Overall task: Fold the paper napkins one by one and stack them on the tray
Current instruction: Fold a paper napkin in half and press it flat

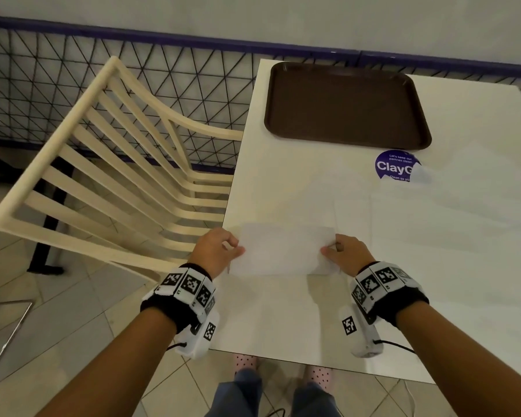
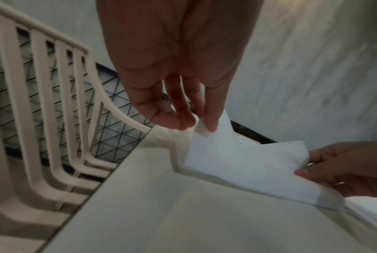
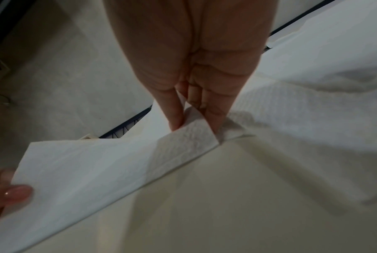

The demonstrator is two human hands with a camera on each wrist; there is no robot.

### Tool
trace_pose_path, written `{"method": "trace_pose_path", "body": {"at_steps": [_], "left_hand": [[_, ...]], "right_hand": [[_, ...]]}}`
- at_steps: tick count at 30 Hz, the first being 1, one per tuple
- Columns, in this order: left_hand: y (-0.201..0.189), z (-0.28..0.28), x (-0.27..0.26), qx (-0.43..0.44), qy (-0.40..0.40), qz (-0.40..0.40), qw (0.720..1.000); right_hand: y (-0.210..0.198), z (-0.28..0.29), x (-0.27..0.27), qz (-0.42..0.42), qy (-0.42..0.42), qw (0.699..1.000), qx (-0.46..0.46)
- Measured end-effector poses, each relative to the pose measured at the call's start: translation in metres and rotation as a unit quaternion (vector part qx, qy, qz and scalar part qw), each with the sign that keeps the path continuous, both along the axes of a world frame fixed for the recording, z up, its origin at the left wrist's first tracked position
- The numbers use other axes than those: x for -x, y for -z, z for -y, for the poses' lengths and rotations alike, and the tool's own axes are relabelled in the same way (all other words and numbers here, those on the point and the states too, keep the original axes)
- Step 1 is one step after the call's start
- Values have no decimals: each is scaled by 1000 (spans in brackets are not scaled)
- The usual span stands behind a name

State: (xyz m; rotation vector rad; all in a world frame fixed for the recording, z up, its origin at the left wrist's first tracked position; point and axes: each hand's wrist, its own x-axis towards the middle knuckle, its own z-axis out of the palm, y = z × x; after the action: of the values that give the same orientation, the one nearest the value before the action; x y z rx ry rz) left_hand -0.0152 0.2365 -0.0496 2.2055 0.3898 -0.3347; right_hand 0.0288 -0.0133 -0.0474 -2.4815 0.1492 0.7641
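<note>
A white paper napkin (image 1: 283, 251) hangs stretched between both hands just above the white table (image 1: 283, 320), near its left front part. My left hand (image 1: 220, 251) pinches the napkin's left corner (image 2: 202, 130) between thumb and fingers. My right hand (image 1: 343, 251) pinches the right corner (image 3: 196, 131) the same way. The napkin (image 2: 248, 164) sags in the middle, its lower edge close to the table. The dark brown tray (image 1: 346, 106) lies bare at the far side of the table, well beyond both hands.
More white napkins (image 1: 451, 206) lie spread flat over the right half of the table, partly covering a round purple sticker (image 1: 394, 167). A cream slatted chair (image 1: 109, 164) stands against the table's left edge. A black wire fence (image 1: 73, 70) runs behind.
</note>
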Motion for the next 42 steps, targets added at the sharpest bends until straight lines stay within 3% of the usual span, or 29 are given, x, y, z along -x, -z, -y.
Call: {"method": "trace_pose_path", "body": {"at_steps": [4, 13, 18, 25, 42], "left_hand": [[-7, 10, 13, 26, 26, -23, 999], [7, 11, 10, 149, -122, -129, 973], [11, 4, 0, 147, -129, -199, 960], [10, 7, 0, 182, -172, -210, 945], [12, 7, -1, 141, -180, -225, 947]], "right_hand": [[2, 2, 0, -1, -4, 1000, -2], [1, 4, 0, -15, -18, 1000, -2], [7, 4, -4, -18, 2, 1000, 2], [7, 3, -3, -29, 33, 999, 5], [10, 1, -8, -20, 54, 998, 3]]}}
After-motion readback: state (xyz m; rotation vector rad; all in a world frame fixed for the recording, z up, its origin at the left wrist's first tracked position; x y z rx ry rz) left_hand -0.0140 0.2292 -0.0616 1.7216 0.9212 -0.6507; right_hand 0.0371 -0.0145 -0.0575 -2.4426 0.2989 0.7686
